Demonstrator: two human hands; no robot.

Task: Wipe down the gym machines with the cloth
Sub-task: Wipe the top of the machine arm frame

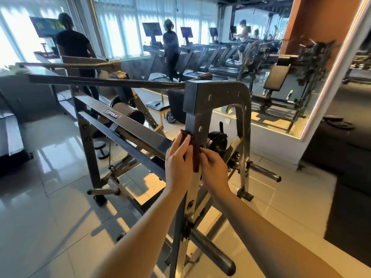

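Observation:
A dark grey plate-loaded gym machine [212, 97] with a "TORQUE" label stands in front of me. A dark brown cloth [195, 155] lies folded against its upright post [191, 123]. My left hand [177, 159] presses the cloth flat against the post's left face, fingers straight and pointing up. On the right edge of the cloth, my right hand [212, 167] pinches it with curled fingertips. Both forearms reach in from the bottom of the view.
A weight peg [212, 251] juts toward me low down, another peg [265, 173] to the right. People walk on treadmills [210, 63] by the windows. A large mirror [301, 77] stands at right. A dumbbell [102, 150] lies on the glossy tiled floor.

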